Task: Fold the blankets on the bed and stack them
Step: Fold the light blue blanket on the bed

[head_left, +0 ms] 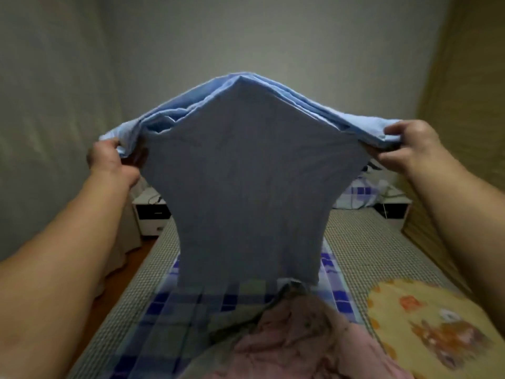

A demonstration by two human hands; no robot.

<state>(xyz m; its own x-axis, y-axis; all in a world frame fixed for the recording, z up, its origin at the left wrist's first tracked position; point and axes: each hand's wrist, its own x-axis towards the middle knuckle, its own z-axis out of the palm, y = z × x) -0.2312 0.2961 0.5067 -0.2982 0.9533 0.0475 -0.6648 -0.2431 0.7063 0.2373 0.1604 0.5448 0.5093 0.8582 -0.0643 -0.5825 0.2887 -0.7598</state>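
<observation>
A white bedside cabinet with a dark front (149, 214) stands left of the bed with the small-checked cover (363, 250). Above the bed, the left hand (110, 162) has its fingers curled round the left corner of a light blue folded cloth blanket (246, 170), which is lifted and hangs down over the middle of the bed. Beneath it on the bed lie a blue-and-white plaid blanket (175, 307) and a crumpled pink blanket (295, 337). The right hand (410, 146) pinches the blue blanket's right corner. A yellow cartoon-print blanket (426, 321) lies at the bed's near right.
</observation>
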